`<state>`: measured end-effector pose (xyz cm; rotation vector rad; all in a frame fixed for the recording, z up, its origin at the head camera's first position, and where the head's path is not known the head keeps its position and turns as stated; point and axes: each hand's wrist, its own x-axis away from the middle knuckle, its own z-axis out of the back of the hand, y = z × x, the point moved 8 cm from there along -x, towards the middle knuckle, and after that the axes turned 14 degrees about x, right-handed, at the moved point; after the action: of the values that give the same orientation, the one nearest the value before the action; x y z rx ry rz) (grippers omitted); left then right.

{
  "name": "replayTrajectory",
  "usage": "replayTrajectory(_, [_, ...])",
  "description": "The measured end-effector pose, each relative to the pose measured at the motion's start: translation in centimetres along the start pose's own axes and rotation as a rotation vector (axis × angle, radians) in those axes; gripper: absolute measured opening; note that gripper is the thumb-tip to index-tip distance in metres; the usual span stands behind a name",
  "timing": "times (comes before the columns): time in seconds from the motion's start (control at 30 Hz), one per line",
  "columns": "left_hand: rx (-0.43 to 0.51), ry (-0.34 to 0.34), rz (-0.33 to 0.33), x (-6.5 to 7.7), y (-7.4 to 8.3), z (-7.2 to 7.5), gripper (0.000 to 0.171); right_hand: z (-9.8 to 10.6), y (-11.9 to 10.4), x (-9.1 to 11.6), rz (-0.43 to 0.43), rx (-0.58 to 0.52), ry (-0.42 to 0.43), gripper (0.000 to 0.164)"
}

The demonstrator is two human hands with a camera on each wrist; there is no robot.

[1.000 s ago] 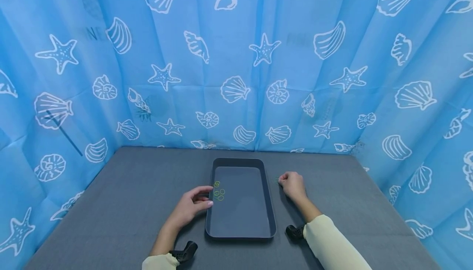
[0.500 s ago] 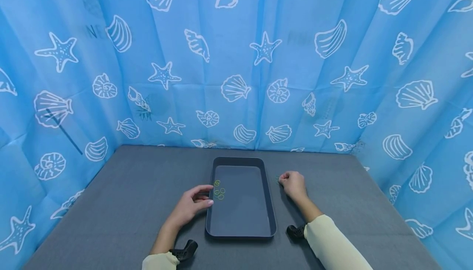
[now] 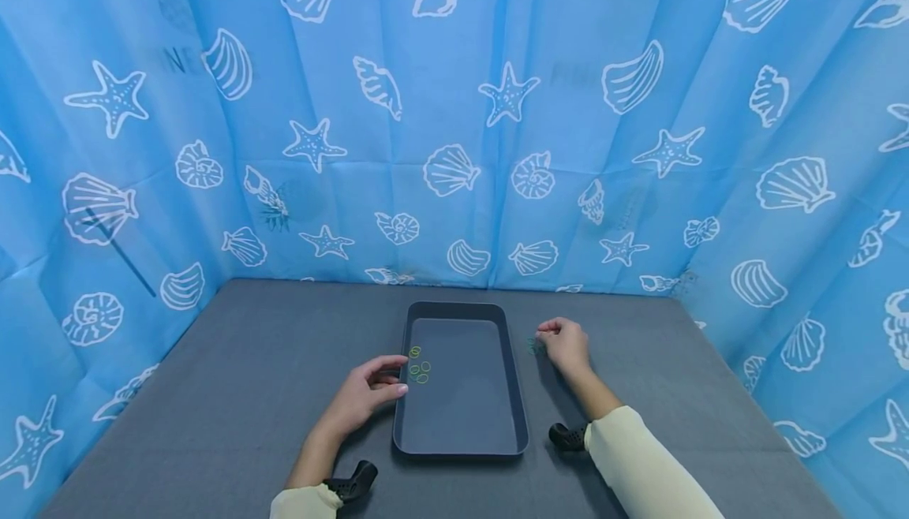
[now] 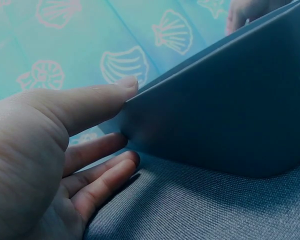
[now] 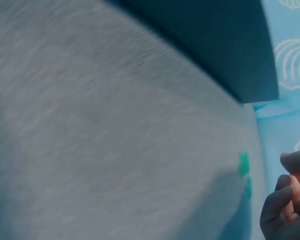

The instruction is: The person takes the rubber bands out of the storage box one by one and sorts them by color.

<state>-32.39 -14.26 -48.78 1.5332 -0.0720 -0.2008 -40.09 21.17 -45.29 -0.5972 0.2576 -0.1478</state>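
Observation:
A dark grey tray (image 3: 461,453) lies on the table. My left hand (image 3: 364,391) holds its left rim; in the left wrist view the thumb (image 4: 105,97) is on the rim and other fingertips are against the outer wall. Several thin yellow rubber bands (image 3: 422,378) lie inside the tray by that rim. Right of the tray, my right hand (image 3: 566,348) is just above several green rubber bands (image 3: 534,345) on the table. Its thumb and index finger seem to pinch one thin green band, hardly visible. In the right wrist view green bits (image 5: 244,164) lie beside the curled fingers.
The table (image 3: 284,322) has a grey cloth cover. A blue curtain (image 3: 454,109) printed with shells and starfish hangs behind it and along both sides. A black wrist mount (image 3: 353,482) sits on the left wrist, another black mount (image 3: 567,438) on the right.
My right hand has risen slightly off the table and tilted back, uncovering more of the green rubber bands. The left hand, the tray and the yellow bands keep their places.

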Motion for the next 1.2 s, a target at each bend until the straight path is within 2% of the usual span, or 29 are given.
replayTrajectory(0.37, [-0.003, -0.009, -0.006, 0.0, -0.3, 0.1, 0.042, 0.6, -3.4, -1.0, 0.01, -0.061, -0.016, 0.01])
replayTrajectory(0.63, [-0.002, -0.019, -0.007, -0.2, -0.3, -0.1, 0.042, -0.2, -5.9, -1.4, 0.007, -0.118, -0.039, 0.01])
replayTrajectory(0.83, [-0.002, -0.017, -0.007, -0.3, -0.4, 0.0, 0.042, -1.2, -8.7, -1.2, 0.086, -0.114, -0.057, 0.008])
replayTrajectory(1.2, [0.001, -0.008, -0.007, 0.0, -0.2, 0.1, 0.042, -4.1, -12.0, -0.1, 0.237, -0.08, -0.144, 0.005])
